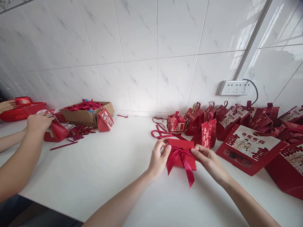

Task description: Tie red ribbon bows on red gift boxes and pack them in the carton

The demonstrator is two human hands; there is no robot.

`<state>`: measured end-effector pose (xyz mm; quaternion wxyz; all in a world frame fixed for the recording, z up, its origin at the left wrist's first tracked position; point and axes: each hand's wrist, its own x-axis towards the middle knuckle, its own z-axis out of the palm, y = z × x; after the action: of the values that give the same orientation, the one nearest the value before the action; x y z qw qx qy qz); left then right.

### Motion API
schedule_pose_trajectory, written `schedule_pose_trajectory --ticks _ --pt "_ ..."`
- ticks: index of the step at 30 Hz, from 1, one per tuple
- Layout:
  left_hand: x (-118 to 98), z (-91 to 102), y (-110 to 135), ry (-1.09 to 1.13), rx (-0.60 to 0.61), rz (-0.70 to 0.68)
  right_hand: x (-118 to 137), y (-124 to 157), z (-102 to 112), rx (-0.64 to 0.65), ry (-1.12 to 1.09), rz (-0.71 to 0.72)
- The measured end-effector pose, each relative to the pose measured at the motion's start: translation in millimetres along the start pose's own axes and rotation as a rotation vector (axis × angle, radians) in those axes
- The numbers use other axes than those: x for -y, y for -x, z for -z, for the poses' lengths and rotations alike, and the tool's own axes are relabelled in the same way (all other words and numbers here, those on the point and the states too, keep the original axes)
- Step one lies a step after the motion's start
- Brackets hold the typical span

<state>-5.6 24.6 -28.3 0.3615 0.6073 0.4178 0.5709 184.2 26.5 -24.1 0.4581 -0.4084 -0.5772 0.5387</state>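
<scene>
Between my two hands is a small red gift box (pixel 180 144), held just above or on the white table, with a dark pink satin ribbon (pixel 188 167) tied in a bow across its front. My left hand (pixel 158 159) pinches the box's left edge between thumb and fingers. At the opposite edge, the thumb and bent fingers of my right hand (pixel 208 160) close on the box where the ribbon wraps round. The bow's two tails hang down the front. Behind the box lie loose ribbon strips (pixel 159 134) and a smaller red box with a bow (pixel 177 124).
Several red gift bags (pixel 251 148) with loop handles crowd the right side. A power strip (pixel 234 87) is on the tiled wall. To the left, a cardboard box (pixel 79 116) holds ribbons, beside a co-worker's hand (pixel 39 124) on a red box (pixel 56 132). Another hand reaches in farther left.
</scene>
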Motion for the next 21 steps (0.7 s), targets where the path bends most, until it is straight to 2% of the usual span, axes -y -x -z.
schedule_pose_trajectory --ticks 21 --pt "0.1 0.6 0.2 0.001 -0.008 -0.014 0.9 0.8 -0.7 -0.013 0.026 0.002"
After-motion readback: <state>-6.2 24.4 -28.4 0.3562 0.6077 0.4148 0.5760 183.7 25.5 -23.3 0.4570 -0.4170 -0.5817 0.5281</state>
